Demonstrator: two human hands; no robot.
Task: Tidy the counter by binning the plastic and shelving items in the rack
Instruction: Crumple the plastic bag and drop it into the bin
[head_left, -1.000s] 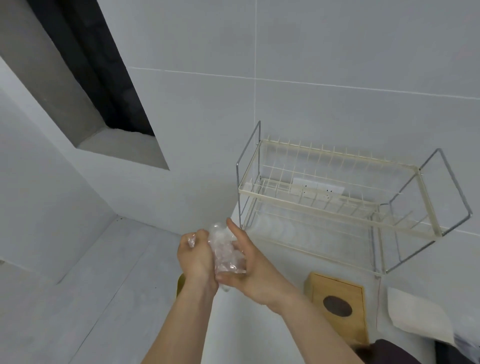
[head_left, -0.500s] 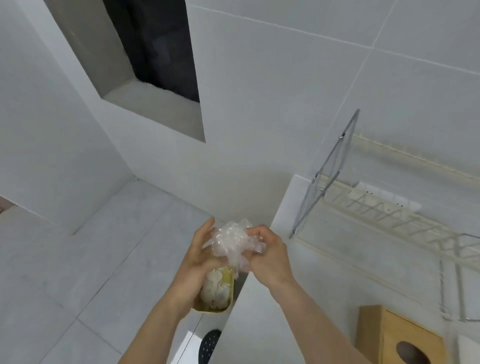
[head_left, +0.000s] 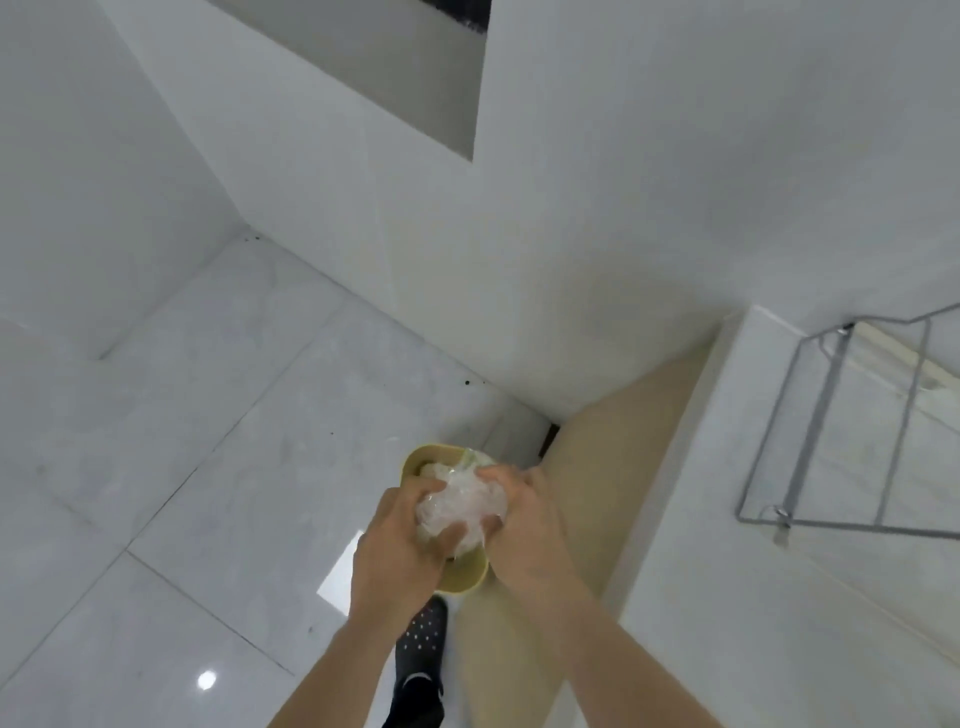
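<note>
Both hands (head_left: 457, 525) around crumpled plastic (head_left: 464, 506)

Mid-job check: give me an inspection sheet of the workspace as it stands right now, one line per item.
Surface: white counter at right, bare where visible.
Job's things: crumpled clear plastic held directly above the yellow bin, which stands on the floor beside the counter's end and already holds some plastic; wire rack on the counter, only partly in frame.
Clutter: nothing seen.
Grippers: left hand and right hand both clasp the plastic, pressing it together.
Cables: nothing seen.
Surroundings: glossy tiled floor, white walls, a recessed wall opening above, a dotted dark slipper below the bin.
</note>
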